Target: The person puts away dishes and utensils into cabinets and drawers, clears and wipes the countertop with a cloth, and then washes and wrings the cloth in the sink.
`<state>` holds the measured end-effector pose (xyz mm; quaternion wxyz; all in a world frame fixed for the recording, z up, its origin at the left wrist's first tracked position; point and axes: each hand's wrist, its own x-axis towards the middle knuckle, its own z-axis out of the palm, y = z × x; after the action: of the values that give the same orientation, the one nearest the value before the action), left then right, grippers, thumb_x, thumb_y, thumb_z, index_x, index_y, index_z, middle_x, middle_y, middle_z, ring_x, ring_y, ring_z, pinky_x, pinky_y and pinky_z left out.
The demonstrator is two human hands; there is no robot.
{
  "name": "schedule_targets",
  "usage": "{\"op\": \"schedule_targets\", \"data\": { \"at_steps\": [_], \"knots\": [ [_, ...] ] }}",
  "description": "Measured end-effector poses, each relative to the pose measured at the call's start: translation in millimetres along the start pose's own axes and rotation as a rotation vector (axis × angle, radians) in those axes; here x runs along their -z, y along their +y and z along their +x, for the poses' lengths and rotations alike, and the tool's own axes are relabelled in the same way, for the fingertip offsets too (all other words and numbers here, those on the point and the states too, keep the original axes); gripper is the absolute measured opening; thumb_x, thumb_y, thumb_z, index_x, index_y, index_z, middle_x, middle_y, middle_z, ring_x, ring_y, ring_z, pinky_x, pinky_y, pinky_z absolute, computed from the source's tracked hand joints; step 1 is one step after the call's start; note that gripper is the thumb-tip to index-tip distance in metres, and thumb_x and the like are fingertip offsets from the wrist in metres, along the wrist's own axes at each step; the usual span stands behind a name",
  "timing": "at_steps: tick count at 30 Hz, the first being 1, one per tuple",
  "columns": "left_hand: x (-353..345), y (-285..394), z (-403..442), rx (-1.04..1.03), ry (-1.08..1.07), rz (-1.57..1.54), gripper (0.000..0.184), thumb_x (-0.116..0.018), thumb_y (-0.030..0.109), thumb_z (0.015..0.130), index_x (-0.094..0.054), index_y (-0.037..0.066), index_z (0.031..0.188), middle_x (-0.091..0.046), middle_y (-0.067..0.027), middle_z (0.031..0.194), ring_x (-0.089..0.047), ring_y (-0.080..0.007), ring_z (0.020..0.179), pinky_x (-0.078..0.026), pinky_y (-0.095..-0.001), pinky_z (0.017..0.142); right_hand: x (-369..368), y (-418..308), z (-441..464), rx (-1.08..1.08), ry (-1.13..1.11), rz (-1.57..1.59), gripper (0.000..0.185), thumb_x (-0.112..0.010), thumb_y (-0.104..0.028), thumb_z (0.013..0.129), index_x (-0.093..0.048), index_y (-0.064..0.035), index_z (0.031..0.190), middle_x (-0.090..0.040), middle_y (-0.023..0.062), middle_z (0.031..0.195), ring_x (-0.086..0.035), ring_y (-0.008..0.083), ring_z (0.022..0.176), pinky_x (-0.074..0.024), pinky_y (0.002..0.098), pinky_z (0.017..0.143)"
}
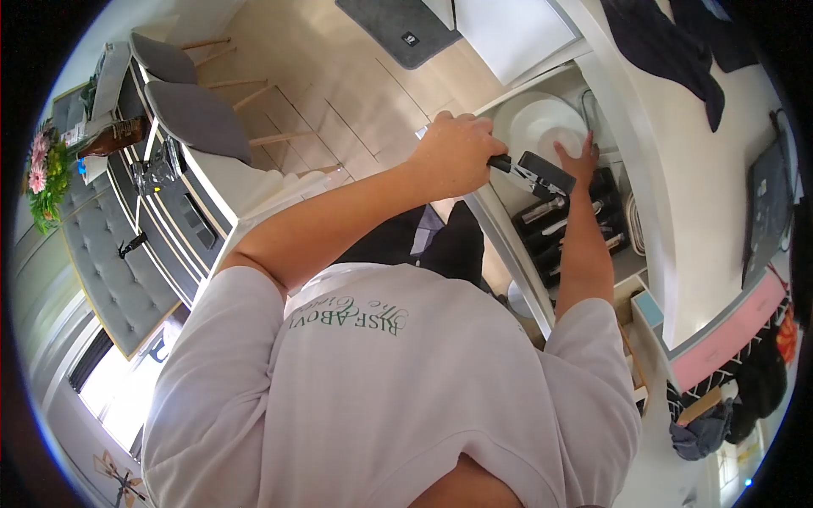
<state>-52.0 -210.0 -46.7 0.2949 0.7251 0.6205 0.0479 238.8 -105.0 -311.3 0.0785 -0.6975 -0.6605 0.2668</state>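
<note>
My left hand [456, 157] is closed round the handle of a black and silver utensil [542, 175], whose wide head passes over my right wrist. Inside an open white drawer, my right hand [580, 165] grips the edge of a small white bowl [566, 138] with thumb and fingers. The bowl overlaps a larger white plate [527, 117] at the drawer's far end. Below them in the drawer sits a black cutlery tray [542, 241] holding metal utensils, partly hidden by my right forearm.
A white countertop [648, 169] curves along the right, with dark cloth [669, 51] on it. Pink drawers [732, 330] are at the lower right. Grey chairs [196, 118] and a table with a flat black item [199, 220] stand at the left. A grey mat [398, 34] lies on the floor.
</note>
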Motion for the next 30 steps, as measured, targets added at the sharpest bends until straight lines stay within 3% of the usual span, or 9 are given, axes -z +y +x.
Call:
{"op": "schedule_targets", "data": {
  "at_steps": [5,11,14,18,21,22,25,26,30],
  "knots": [
    [0.6,-0.1,0.7,-0.01,-0.004,-0.01,0.035,-0.056,0.007,0.067,-0.068,0.018,0.097,-0.057,-0.0038,0.085,-0.056,-0.0234,0.088,-0.041,-0.0394,0.074,7.1,-7.1,8.1,0.001,-0.022,0.088,0.098,-0.063,-0.064,0.07,-0.024,-0.0109,0.143,-0.032,0.0249,0.14,-0.024,0.0379,0.133,-0.0284,0.0462,0.105],
    [3.3,-0.9,0.6,-0.001,-0.007,0.013,0.034,-0.055,0.005,0.067,-0.069,0.017,0.095,-0.057,-0.0039,0.083,-0.056,-0.0239,0.086,-0.041,-0.0384,0.072,31.8,3.8,48.5,-0.026,-0.157,0.259,0.085,-0.046,-0.067,0.08,-0.03,-0.009,0.141,-0.032,0.0228,0.141,-0.03,0.0363,0.131,-0.0278,0.0443,0.106],
    [7.0,2.8,1.8,-0.003,0.012,0.031,0.032,-0.055,0.005,0.067,-0.069,0.017,0.094,-0.057,-0.0042,0.082,-0.056,-0.0241,0.085,-0.041,-0.0381,0.071,20.7,14.1,60.4,-0.004,-0.197,0.15,0.078,-0.04,-0.064,0.085,-0.033,-0.0083,0.14,-0.033,0.0236,0.141,-0.031,0.0374,0.13,-0.027,0.0432,0.107],
    [6.2,0.4,-2.7,-0.052,0.081,0.035,0.032,-0.055,0.005,0.068,-0.069,0.017,0.094,-0.057,-0.0055,0.08,-0.056,-0.025,0.083,-0.043,-0.0386,0.069,31.0,-8.2,39.1,-0.082,-0.024,-0.006,0.069,-0.037,-0.057,0.089,-0.04,-0.0057,0.135,-0.037,0.026,0.136,-0.031,0.0378,0.13,-0.0285,0.0436,0.106],
    [17.3,0.6,-4.9,-0.064,0.09,0.043,0.031,-0.054,0.007,0.07,-0.069,0.018,0.094,-0.056,-0.0051,0.08,-0.056,-0.0245,0.085,-0.042,-0.0399,0.071,41.1,-4.6,12.7,-0.344,0.248,0.232,0.062,-0.039,-0.048,0.091,-0.037,-0.0053,0.136,-0.033,0.0229,0.141,-0.033,0.0372,0.129,-0.0299,0.0445,0.105],
    [24.0,-0.3,-6.2,-0.05,0.089,0.052,0.03,-0.053,0.008,0.071,-0.069,0.019,0.094,-0.056,-0.0047,0.081,-0.056,-0.0241,0.086,-0.041,-0.0404,0.072,46.3,1.4,3.3,-0.406,0.296,0.4,0.054,-0.042,-0.037,0.091,-0.036,-0.0072,0.136,-0.034,0.0189,0.141,-0.037,0.0371,0.125,-0.0318,0.0489,0.102],
    [44.6,-2.2,-13.4,-0.005,0.072,0.008,0.029,-0.053,0.009,0.073,-0.069,0.018,0.095,-0.057,-0.0069,0.081,-0.057,-0.0262,0.083,-0.044,-0.0403,0.07,98.4,-3.2,-35.9,-0.908,0.548,1.82,0.038,-0.039,-0.021,0.089,-0.043,-0.0073,0.124,-0.043,0.0184,0.131,-0.044,0.0385,0.117,-0.0352,0.0524,0.098],
    [48.0,-0.8,-17.3,0.007,0.066,0.0,0.027,-0.054,0.01,0.074,-0.069,0.017,0.095,-0.058,-0.0074,0.081,-0.058,-0.0268,0.082,-0.045,-0.0399,0.069,99.9,20.4,-37.3,-0.741,0.571,2.181,0.038,-0.041,0.0,0.079,-0.045,-0.0076,0.117,-0.047,0.0149,0.125,-0.046,0.0357,0.114,-0.0371,0.0519,0.095],
    [68.1,1.8,-29.4,0.021,0.062,-0.01,0.023,-0.055,0.014,0.078,-0.069,0.015,0.097,-0.059,-0.0084,0.083,-0.059,-0.029,0.081,-0.047,-0.0388,0.07,122.8,35.6,-36.2,-0.495,0.462,2.31,0.055,-0.036,0.018,0.062,-0.047,-0.0055,0.111,-0.049,0.0134,0.117,-0.049,0.032,0.108,-0.0423,0.045,0.091]
  ]
}}
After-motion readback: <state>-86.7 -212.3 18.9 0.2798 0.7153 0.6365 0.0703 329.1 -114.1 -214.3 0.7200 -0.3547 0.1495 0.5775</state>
